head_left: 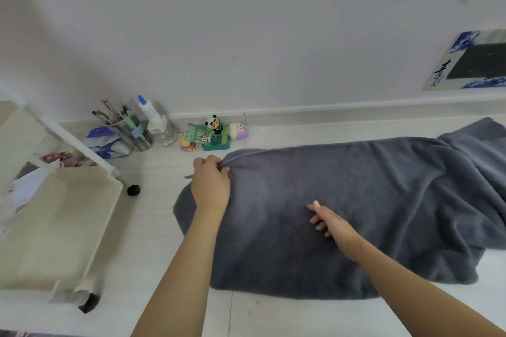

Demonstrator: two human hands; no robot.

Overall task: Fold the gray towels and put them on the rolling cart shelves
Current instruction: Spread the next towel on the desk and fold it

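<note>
Holding pens (109, 113), clear cup (137, 135)

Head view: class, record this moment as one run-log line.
left hand: pinches gray towel corner | right hand: flat on towel | rolling cart: no towel visible

L hand (210, 186) in pinching grip, fingers curled; R hand (332, 223) flat, fingers loosely extended.

Gray towel (356, 213): thick terry cloth, matt, fuzzy nap. Rolling cart (54, 227): beige plastic, smooth, faintly glossy. Floor (153, 227): pale, wood-grained, smooth. Pen holder (134, 134): clear, glossy plastic or glass.
</note>
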